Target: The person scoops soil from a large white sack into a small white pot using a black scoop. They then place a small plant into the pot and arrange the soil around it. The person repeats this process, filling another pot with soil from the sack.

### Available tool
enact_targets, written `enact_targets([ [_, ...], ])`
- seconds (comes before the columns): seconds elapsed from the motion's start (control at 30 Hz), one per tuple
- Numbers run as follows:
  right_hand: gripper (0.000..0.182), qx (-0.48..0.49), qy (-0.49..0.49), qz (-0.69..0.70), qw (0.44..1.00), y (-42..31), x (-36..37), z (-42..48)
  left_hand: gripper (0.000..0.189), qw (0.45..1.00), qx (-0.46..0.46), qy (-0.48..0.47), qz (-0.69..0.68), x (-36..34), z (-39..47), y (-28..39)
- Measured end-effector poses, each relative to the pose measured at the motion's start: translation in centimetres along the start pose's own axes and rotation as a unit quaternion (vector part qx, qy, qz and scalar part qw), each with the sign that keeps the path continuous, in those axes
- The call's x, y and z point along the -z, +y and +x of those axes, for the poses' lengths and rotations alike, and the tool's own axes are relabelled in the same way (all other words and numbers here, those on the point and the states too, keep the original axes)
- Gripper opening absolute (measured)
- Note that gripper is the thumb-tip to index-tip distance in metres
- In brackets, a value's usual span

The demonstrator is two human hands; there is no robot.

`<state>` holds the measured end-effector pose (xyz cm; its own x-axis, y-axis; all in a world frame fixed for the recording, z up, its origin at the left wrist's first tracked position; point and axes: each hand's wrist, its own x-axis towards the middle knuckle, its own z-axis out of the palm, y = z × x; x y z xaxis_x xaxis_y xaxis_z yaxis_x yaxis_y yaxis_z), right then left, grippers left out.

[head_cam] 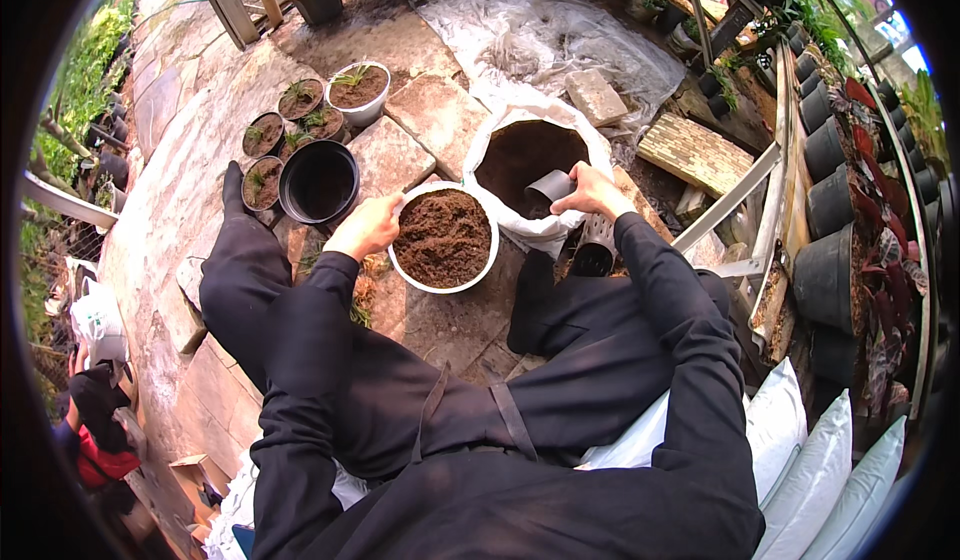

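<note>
My left hand [367, 227] grips the left rim of a white round pot [491, 248], which stands on the paving between my legs. Loose brown potting soil [444, 239] fills it close to the rim. My right hand [590, 191] holds a small grey plastic cup [553, 185], tilted with its mouth towards the dark soil [517, 158] inside an open white sack [598, 133]. The sack stands just beyond the pot, to the right. An empty-looking black plastic pot [319, 182] sits left of my left hand.
Several small potted seedlings [262, 133] cluster at the left, with a white potted plant [367, 98] behind. A perforated black pot [594, 248] lies by my right foot. Plastic sheeting [525, 27] and a concrete block [596, 97] lie beyond the sack. Another person [97, 417] sits at far left.
</note>
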<state>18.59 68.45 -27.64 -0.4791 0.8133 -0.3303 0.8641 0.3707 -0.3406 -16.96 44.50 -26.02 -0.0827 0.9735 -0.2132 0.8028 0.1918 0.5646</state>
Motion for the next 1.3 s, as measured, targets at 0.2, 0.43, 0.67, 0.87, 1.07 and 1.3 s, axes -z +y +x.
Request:
enact_targets([
  [0.2,0.074,-0.021,0.018,0.078,0.997,1.8,0.3,1.4,0.034,1.000,-0.006,0.006,-0.013,-0.1,0.0,0.1],
  [0.43,0.086,-0.048,-0.002,0.131,0.990,-0.4,2.6,0.2,0.033,1.000,-0.017,0.021,-0.017,-0.4,-0.1,-0.6],
  [0.67,0.090,-0.052,-0.025,0.202,0.978,0.0,1.7,1.7,0.032,1.000,-0.013,0.007,-0.009,-0.2,0.2,-0.2],
  [0.87,0.101,0.044,0.002,0.274,0.961,-5.8,3.1,-1.4,0.034,1.000,-0.018,0.011,-0.004,-0.5,0.2,-0.8],
  [1.07,0.083,0.253,0.049,0.212,0.943,-12.4,3.6,-6.9,0.031,1.000,-0.003,0.003,-0.010,-0.3,0.1,-0.5],
  [1.3,0.080,0.442,0.129,0.144,0.876,-13.8,1.2,-8.1,0.029,1.000,-0.009,0.008,-0.007,-0.6,0.4,-0.9],
])
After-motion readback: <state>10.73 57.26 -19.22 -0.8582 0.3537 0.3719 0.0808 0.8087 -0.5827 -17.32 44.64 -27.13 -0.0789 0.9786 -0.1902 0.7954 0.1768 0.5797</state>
